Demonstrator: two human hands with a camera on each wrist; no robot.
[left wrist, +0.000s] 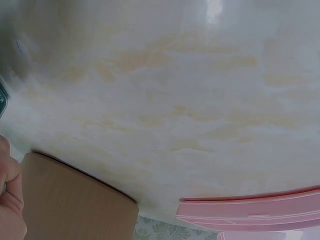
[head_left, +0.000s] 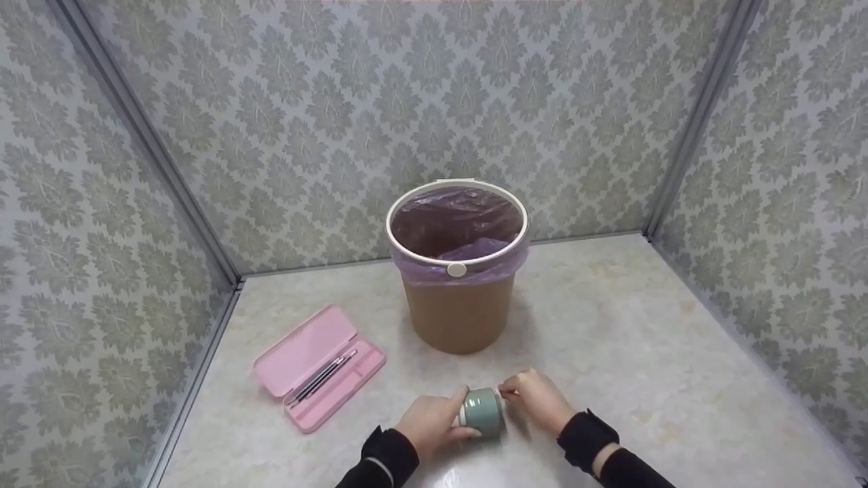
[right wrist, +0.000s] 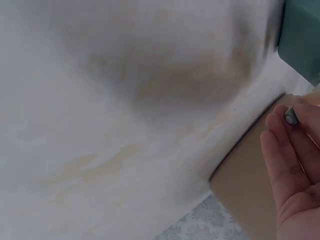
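Note:
My left hand (head_left: 432, 421) holds a green hand-crank pencil sharpener (head_left: 482, 411) low over the table, thumb on its upper side and fingers underneath. A whitish part shows at its left end, partly behind my thumb. In the right wrist view the sharpener's green body fills the upper right corner. Just right of the sharpener, my right hand (head_left: 537, 398) pinches a small green knob (right wrist: 290, 116) between thumb and fingers. Only an edge of the green body reaches into the left wrist view.
A brown bin (head_left: 461, 315) with a pale rim and purple liner stands behind my hands. To the left lies an open pink pencil case (head_left: 308, 349) holding several dark patterned pencils (head_left: 322, 378). Patterned walls (head_left: 434, 102) enclose the marbled table (head_left: 624, 352).

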